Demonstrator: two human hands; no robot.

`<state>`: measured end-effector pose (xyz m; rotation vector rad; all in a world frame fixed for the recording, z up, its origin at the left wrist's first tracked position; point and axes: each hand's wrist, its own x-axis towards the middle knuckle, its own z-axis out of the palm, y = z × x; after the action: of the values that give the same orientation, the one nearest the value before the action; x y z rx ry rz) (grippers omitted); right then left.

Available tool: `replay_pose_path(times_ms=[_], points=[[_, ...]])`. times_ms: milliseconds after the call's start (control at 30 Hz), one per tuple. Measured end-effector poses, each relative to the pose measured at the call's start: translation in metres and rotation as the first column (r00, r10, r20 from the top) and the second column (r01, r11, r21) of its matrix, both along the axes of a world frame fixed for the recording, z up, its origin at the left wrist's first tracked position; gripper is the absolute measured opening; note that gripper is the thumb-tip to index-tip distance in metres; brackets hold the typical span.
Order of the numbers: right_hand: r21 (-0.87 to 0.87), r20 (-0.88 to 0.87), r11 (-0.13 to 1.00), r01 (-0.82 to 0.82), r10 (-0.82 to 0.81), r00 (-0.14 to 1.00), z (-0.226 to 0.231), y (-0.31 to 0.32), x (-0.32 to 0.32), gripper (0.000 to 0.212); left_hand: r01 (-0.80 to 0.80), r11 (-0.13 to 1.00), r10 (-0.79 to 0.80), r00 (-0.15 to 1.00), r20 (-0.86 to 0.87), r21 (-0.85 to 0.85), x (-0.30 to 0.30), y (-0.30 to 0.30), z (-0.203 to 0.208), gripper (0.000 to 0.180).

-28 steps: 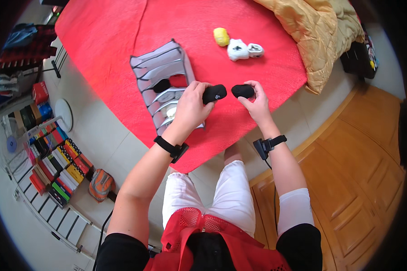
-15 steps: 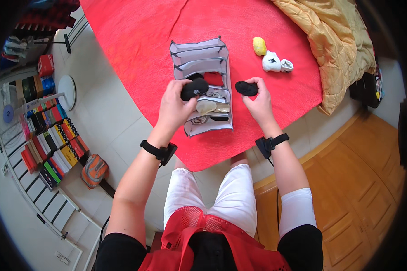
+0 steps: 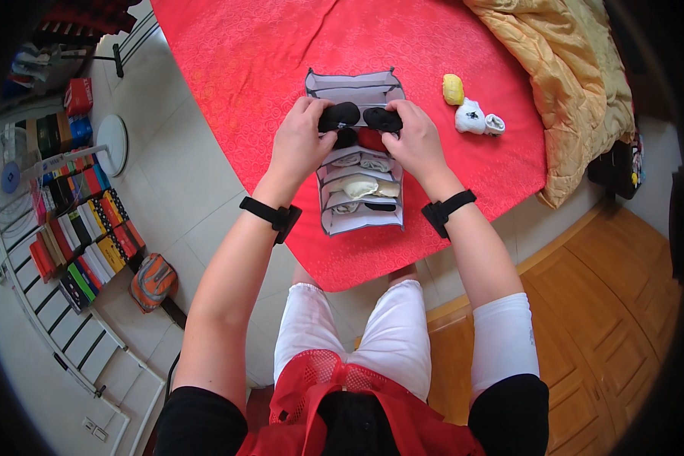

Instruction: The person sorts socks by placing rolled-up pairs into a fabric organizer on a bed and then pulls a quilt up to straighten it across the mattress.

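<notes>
A grey fabric organizer box [image 3: 363, 222] with a row of compartments lies on the red bedspread. Over one of its farther compartments, my left hand [image 3: 300, 138] is closed on a rolled black sock [image 3: 340, 116]. My right hand [image 3: 418, 140] grips another rolled black sock [image 3: 382, 119] beside it, just to the right. Directly nearer, a compartment holds a dark roll and a red roll [image 3: 370, 138], partly covered by my hands. Nearer compartments contain grey-white rolls [image 3: 374, 163], a cream roll [image 3: 356, 188] and a black roll [image 3: 381, 207].
Right of the box, a yellow sock roll [image 3: 453, 89] and white sock rolls [image 3: 470, 116] rest on the red bedspread [image 3: 243, 99]. A gold quilt [image 3: 543, 83] is bunched at the right. Books [image 3: 91, 235] and an orange backpack [image 3: 153, 281] stand on the left.
Both hands have moved farther out and closer together, bringing the two black rolled socks side by side over a farther compartment of the box.
</notes>
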<state>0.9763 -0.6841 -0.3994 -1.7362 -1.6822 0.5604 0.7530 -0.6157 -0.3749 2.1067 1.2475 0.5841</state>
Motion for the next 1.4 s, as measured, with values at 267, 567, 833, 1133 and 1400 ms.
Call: replay_pose_path(times_ms=[267, 567, 833, 1133, 1400], points=[[0.054, 0.193, 0.982, -0.181, 0.167, 0.967, -0.015, 0.009, 0.006, 0.035, 0.05, 0.998, -0.046, 0.993, -0.108, 0.033, -0.002, 0.004, -0.017, 0.038], [-0.009, 0.337, 0.979, -0.204, 0.195, 0.921, -0.015, 0.018, 0.004, 0.027, 0.166, 0.976, -0.126, 0.958, -0.259, 0.14, 0.0, 0.011, -0.027, 0.032], [-0.115, 0.557, 0.963, -0.244, 0.266, 0.787, -0.017, 0.033, -0.007, 0.008, 0.198, 0.968, -0.118, 0.9, -0.42, 0.153, 0.011, 0.015, -0.03, 0.041], [-0.134, 0.692, 0.971, -0.196, 0.233, 0.683, -0.034, 0.038, -0.004, 0.022, 0.233, 0.97, -0.142, 0.758, -0.637, 0.061, 0.021, 0.016, -0.037, 0.043], [0.073, 0.291, 0.968, -0.239, 0.209, 0.934, -0.014, 0.006, 0.04, 0.017, 0.272, 0.955, -0.148, 0.784, -0.603, 0.119, 0.04, 0.01, -0.016, 0.033]])
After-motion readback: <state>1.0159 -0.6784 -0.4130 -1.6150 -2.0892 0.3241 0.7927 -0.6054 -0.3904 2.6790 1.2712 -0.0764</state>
